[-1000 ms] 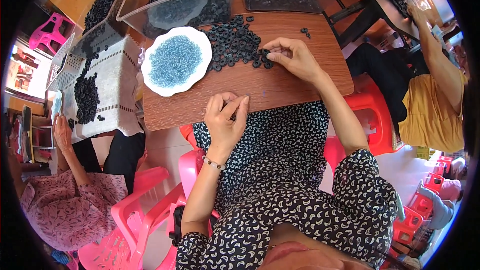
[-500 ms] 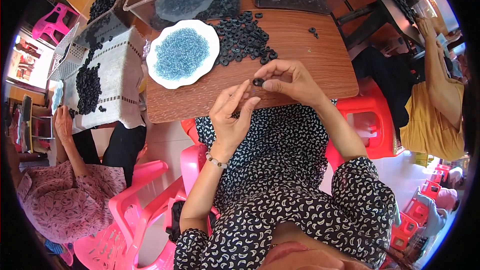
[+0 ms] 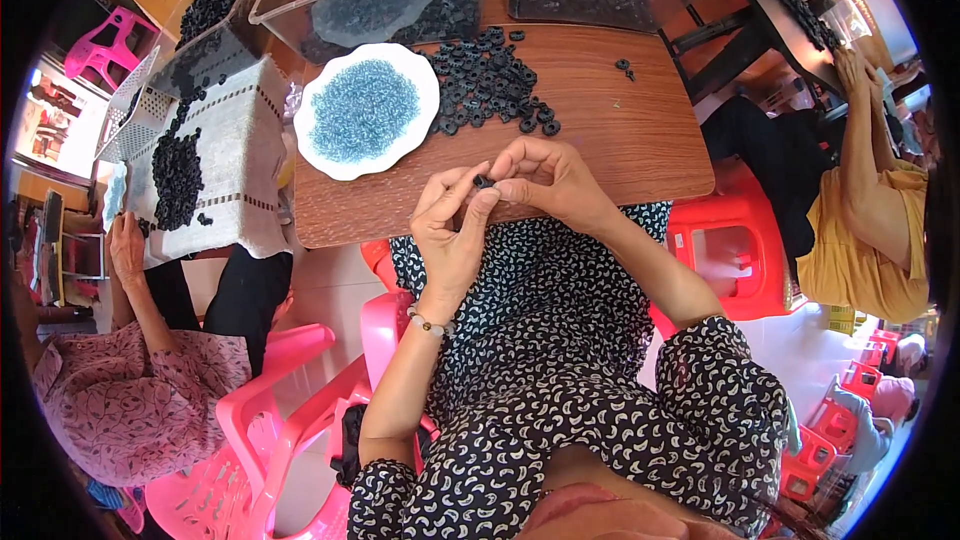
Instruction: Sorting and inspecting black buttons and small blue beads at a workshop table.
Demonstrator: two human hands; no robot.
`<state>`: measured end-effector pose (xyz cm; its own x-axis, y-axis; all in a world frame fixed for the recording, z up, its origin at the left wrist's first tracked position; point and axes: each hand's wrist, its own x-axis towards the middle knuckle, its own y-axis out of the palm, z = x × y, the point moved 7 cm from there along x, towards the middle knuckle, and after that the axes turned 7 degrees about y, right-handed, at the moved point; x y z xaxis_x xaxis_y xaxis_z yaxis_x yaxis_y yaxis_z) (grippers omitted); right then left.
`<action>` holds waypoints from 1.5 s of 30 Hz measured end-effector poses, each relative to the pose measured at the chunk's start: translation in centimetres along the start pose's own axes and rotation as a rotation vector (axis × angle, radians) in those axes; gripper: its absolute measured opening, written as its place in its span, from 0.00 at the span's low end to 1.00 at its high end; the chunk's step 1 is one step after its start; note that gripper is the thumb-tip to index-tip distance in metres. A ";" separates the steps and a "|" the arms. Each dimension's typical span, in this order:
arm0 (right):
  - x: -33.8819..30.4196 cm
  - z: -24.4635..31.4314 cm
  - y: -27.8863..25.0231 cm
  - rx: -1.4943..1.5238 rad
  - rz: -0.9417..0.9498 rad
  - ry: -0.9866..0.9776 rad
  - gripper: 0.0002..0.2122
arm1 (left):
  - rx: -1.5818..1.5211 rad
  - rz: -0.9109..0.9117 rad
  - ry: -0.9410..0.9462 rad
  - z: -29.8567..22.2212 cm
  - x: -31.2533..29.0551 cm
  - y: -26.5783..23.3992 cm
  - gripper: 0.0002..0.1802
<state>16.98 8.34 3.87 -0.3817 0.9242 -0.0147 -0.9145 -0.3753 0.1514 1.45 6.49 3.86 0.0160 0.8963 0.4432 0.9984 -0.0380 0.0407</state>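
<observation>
Above the near part of the brown wooden table, my two hands meet around one small black ring-shaped part. My left hand pinches it between thumb and fingers. From the other side my right hand has its thumb and fingertips against it, closed. Whether a smaller piece is between my fingers cannot be made out. Left of my hands is a white scalloped plate covered with small clear bluish pieces. Beyond my hands lies a loose pile of black ring-shaped parts.
Clear plastic bins of black parts line the far edge. Two small black parts lie at the right. A cloth-covered table with black parts and a co-worker are at left; another co-worker sits right, beyond a red stool.
My right hand has carried the black part leftward to my left hand, whose fingers have closed on it. Some black parts at the pile's near edge have shifted slightly.
</observation>
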 end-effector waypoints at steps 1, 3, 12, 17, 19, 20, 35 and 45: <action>0.1 0.1 0.1 -0.001 0.000 -0.001 0.09 | 0.017 0.000 0.023 0.2 0.0 -0.1 0.16; 0.4 0.1 0.2 -0.036 -0.008 0.053 0.09 | 0.037 -0.004 0.046 0.2 -0.1 -0.3 0.15; 3.8 2.4 -2.2 -0.445 -0.173 0.045 0.09 | -0.065 -0.208 -0.111 0.7 -0.5 -1.1 0.16; 6.9 4.8 -1.4 -0.716 -0.253 -0.058 0.06 | 0.163 -0.179 0.024 0.7 -0.5 -1.7 0.16; 8.1 5.9 0.0 -0.978 -0.185 -0.371 0.06 | 0.167 -0.180 0.035 0.6 -0.5 -1.5 0.16; 8.7 5.6 0.2 -1.008 -0.157 -0.384 0.06 | 0.189 -0.165 0.064 0.5 -0.5 -1.4 0.16; 11.3 4.2 5.0 -1.316 0.096 -0.441 0.06 | 0.233 -0.151 0.150 -0.1 -0.3 -1.4 0.16; 11.0 4.4 5.0 -1.330 0.162 -0.538 0.07 | 0.248 -0.159 0.196 -0.3 -0.3 -1.3 0.15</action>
<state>8.78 16.94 8.81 -0.6697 0.6675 0.3254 -0.4264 0.0132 -0.9045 0.15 6.17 3.97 -0.1275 0.7796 0.6131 0.9705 0.2257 -0.0851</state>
